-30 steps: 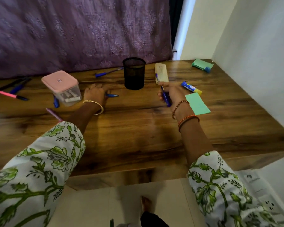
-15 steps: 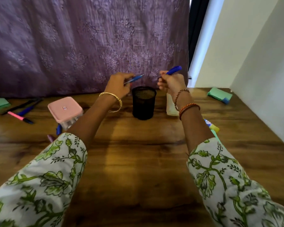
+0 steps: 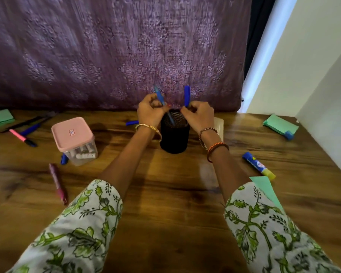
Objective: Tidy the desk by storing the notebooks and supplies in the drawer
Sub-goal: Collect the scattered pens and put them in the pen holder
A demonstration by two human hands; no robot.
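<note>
A black mesh pen holder [image 3: 174, 139] stands at the middle back of the wooden desk [image 3: 165, 194]. My left hand [image 3: 151, 111] is shut on a blue pen [image 3: 160, 97], held almost upright with its tip down inside the holder's mouth. My right hand [image 3: 199, 115] is shut on a second blue pen [image 3: 187, 95], upright just above the holder's right rim. Both hands sit side by side over the holder.
A pink-lidded clear box [image 3: 73, 139] stands at left, with a maroon pen [image 3: 58, 183] in front and pink and dark pens [image 3: 23, 137] further left. A glue stick [image 3: 258, 166], green papers [image 3: 280, 126], a blue cap [image 3: 132, 123] and a pale eraser-like block [image 3: 219, 126] lie around. A wall bounds the right side.
Both hands picked pens up off the desk, lifted them and turned them upright over the holder; the left pen's tip has dropped into it. The camera has moved closer.
</note>
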